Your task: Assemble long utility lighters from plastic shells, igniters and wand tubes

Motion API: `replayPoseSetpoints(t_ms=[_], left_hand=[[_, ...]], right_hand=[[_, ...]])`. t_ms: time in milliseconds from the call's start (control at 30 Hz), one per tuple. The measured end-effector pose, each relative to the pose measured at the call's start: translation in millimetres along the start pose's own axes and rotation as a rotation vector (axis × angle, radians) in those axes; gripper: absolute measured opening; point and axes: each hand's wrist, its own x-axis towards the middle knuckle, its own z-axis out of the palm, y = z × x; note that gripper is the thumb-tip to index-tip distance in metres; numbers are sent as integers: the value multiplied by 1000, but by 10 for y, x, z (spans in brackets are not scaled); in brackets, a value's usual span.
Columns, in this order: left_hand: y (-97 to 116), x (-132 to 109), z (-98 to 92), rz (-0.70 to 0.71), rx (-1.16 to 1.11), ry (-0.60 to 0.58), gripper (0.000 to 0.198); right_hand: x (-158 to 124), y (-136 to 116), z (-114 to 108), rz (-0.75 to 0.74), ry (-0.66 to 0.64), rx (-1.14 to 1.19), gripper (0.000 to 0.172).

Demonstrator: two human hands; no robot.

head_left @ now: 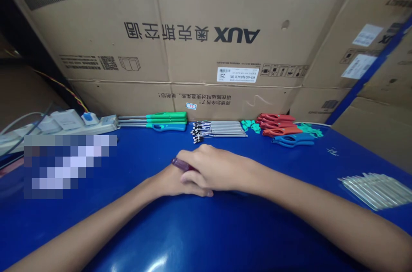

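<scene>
Both my hands rest together on the blue table (225,229) at its middle. My right hand (215,169) lies over my left hand (170,182), fingers curled around it. A small dark purple piece (180,163) sticks out between them; which hand grips it I cannot make out. Beyond them, along the back edge, lie green and blue long-nosed lighters (161,121), a bundle of thin metal tubes with wires (219,129), and red and blue plastic handle shells (283,129) with small green parts (251,125).
Large cardboard boxes (193,36) wall off the back and right. A power strip with plugs and cables (71,122) lies at back left. A row of clear tubes (376,188) sits at the right edge. A blurred patch covers part of the left.
</scene>
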Motion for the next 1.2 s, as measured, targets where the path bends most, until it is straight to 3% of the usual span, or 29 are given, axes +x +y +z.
replayPoseSetpoints(t_ms=[200,467,600,900,1067,1200], left_hand=[[22,18,-20,17,31,26,21],[9,19,26,25,31,46,10],[49,12,13,22,48,93,25],[62,24,-4,-20,185,80,36],[50,26,-25,-35,223,38,41],[62,29,-30,-47,217,41,42]], right_hand=[[10,42,175,-136,78,-63,18],[-197,-40,-30,79,15,35,15],[-324,-8,-66,163,60,158,16],[-480,125,41,199,179,410,7],[-567,227,159,217,247,587,13],[-574,238,201,192,289,601,15]])
